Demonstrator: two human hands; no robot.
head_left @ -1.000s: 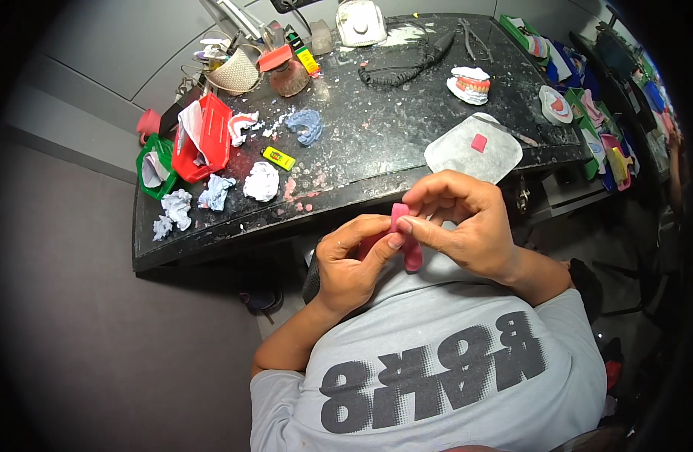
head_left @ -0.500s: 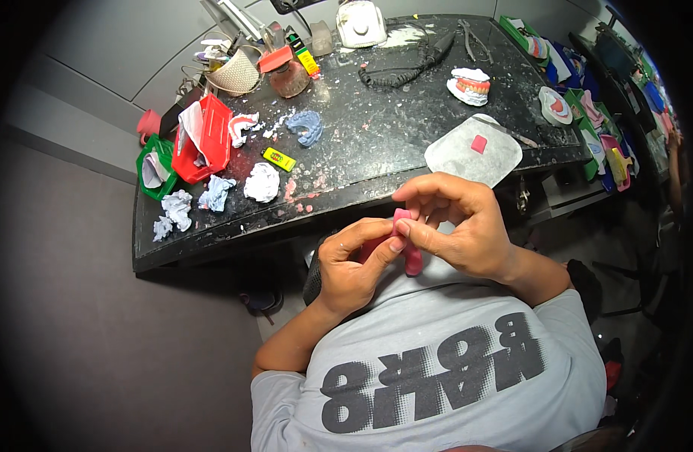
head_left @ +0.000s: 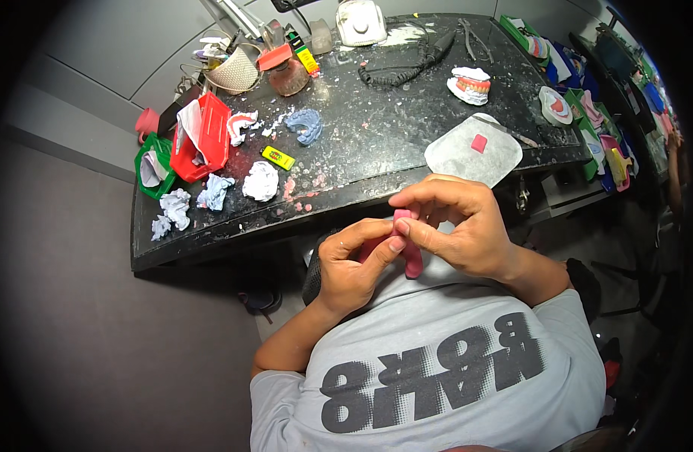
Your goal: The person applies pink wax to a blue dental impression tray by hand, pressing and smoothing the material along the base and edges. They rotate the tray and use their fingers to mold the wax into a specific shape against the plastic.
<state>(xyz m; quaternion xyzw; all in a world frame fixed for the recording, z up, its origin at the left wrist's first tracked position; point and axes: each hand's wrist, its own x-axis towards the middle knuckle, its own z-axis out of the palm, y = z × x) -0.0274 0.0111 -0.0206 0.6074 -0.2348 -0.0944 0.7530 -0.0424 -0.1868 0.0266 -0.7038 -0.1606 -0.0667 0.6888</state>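
A bent piece of dark pink dental wax (head_left: 413, 264) is held between my two hands, in front of my shirt and just off the bench's near edge. My left hand (head_left: 351, 262) pinches it from the left, thumb and forefinger closed on it. From the other side my right hand (head_left: 471, 230) presses its thumb against the upper end, forefinger arched above. Fingers cover part of the wax. Beyond my right hand, a small pink wax square (head_left: 478, 143) lies on a pale rounded sheet (head_left: 448, 160).
On the black bench (head_left: 361, 143) stand a mounted denture model (head_left: 471, 86) and a plaster cast (head_left: 555, 106). A blue-grey cast (head_left: 305, 127), a yellow lighter (head_left: 278, 158), crumpled paper (head_left: 261, 181) and a red box (head_left: 214, 135) are left. A black corded handpiece (head_left: 434, 51) lies at the back.
Both hands stay nearly in place on the wax. The right forefinger has shifted slightly left, and the wax has tilted a little. The bench things have not moved.
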